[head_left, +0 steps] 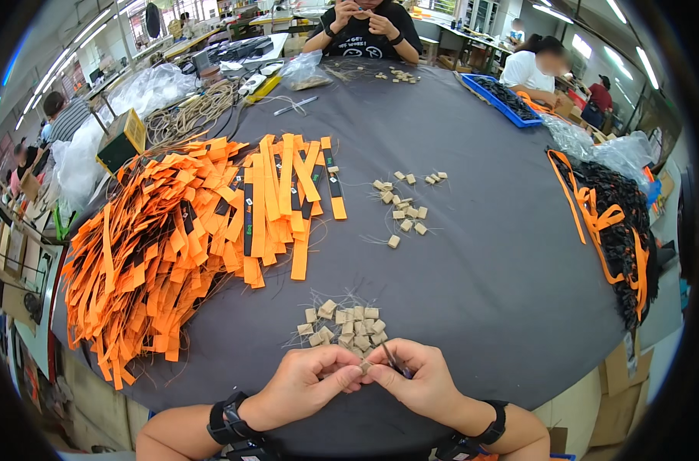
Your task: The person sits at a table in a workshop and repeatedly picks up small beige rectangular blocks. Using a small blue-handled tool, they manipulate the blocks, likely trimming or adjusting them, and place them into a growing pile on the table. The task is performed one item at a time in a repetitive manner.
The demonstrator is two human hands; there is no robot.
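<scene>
Both my hands meet near the table's front edge, fingertips pinched together on a small beige fabric tab. My left hand holds its left side between thumb and forefinger. My right hand grips the other side, and a slim dark tool, which looks like thread snips, is tucked in that hand. The fingers partly hide both tab and tool. Just beyond my fingertips lies a pile of similar beige tabs with fine loose threads. A smaller scatter of tabs sits farther off, near the middle of the table.
A heap of orange and black strips covers the left of the dark table. At right lie black pieces with orange straps. A blue tray, plastic bags and cord are farther back. A person works opposite.
</scene>
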